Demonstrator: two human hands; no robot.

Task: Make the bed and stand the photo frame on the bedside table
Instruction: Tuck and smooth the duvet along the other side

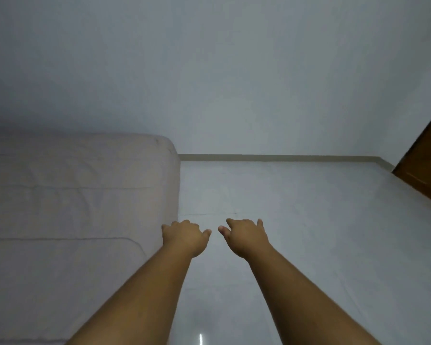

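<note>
The bed (171, 175) fills the left side, its rounded far corner close to the wall. A pale pinkish-beige cover (60, 212) lies directly on it, spread fairly flat, with shallow creases and a few long seam lines running across, and it wraps down over the bed's right edge. Just beside that edge the floor (309, 245) begins, pale glossy tiles with thin joints, and a small bright glint of light (201, 339) shows on them near the bottom.

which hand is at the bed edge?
The left hand: it meets the side edge of the bed in this view; contact unclear. The right hand is over bare floor, apart from the bed.
</note>
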